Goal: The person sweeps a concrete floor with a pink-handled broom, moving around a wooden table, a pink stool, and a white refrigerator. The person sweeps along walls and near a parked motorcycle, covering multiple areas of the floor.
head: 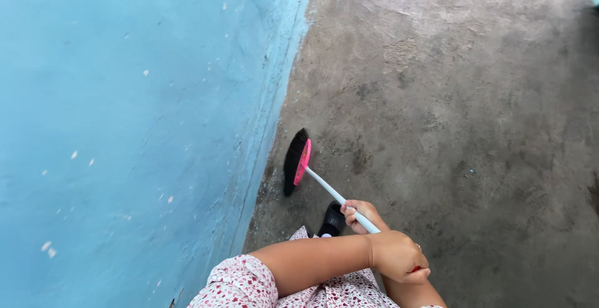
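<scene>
Both hands grip a long pale-blue broom handle (337, 195): right hand (360, 215) lower, left hand (399, 257) at the top end for leverage. Pink-backed black-bristle broom head (296, 161) sits on grey concrete floor (449, 96), angled w/ bristles toward blue painted wall (125, 127) base.

Broom (298, 161): glossy pink plastic head, black bristles, smooth pale handle. Floor (449, 96): rough, matt concrete. Wall (125, 114): matt blue paint, chipped.
</scene>
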